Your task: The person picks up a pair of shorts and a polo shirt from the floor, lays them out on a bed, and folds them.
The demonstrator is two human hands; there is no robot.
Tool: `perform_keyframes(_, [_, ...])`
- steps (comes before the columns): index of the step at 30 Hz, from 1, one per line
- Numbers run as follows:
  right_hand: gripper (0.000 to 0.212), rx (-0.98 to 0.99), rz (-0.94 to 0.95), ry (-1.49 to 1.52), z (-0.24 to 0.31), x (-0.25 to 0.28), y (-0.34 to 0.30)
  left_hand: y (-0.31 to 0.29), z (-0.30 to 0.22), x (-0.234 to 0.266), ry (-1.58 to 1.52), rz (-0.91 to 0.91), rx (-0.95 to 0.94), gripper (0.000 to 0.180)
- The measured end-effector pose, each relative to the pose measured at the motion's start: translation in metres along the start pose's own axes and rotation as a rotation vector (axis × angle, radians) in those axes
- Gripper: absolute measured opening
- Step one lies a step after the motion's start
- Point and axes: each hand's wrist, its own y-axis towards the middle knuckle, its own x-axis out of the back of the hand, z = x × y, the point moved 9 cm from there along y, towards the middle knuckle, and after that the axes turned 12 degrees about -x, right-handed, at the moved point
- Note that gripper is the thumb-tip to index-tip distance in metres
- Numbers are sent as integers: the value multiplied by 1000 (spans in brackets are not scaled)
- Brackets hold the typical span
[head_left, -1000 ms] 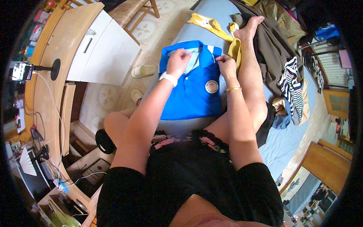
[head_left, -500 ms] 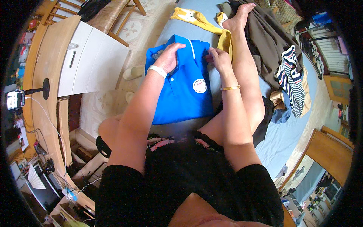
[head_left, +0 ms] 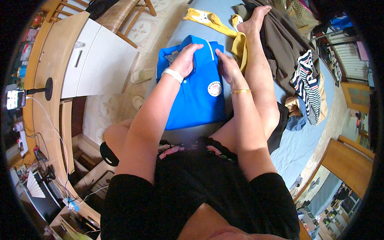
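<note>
A folded blue polo shirt (head_left: pixel 196 102) with a white round badge lies on the bed between my legs, its collar at the far end. My left hand (head_left: pixel 185 61), with a white band at the wrist, grips the collar; its thumb side is uppermost and the other fingers are mostly hidden in the fabric. At the shirt's right edge, my right hand (head_left: pixel 229 67) holds the cloth with the thumb up on top, the remaining fingers largely out of sight. A gold bangle (head_left: pixel 241 91) circles that wrist.
Yellow tights (head_left: pixel 212 25) lie beyond the shirt, beside my outstretched foot. To the right are dark brown trousers (head_left: pixel 286 48) and a striped garment (head_left: pixel 305 86) on the blue bed sheet (head_left: pixel 298 154). On the left stand a white cabinet (head_left: pixel 100 60) and a phone on a stand (head_left: pixel 16 99).
My right hand has turned thumb-up and closed in on the shirt's edge near the collar. My left hand has shifted slightly right with the collar, whose white-trimmed edge has moved right.
</note>
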Motion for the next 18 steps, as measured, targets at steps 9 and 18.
perform_keyframes(9, [18,299,-402,166,12,67,24,-33,-63,29,1262,-291,-762,41])
perform_keyframes(18, [53,311,-716,-755,18,53,-5,-158,-11,150,986,-683,-478,35])
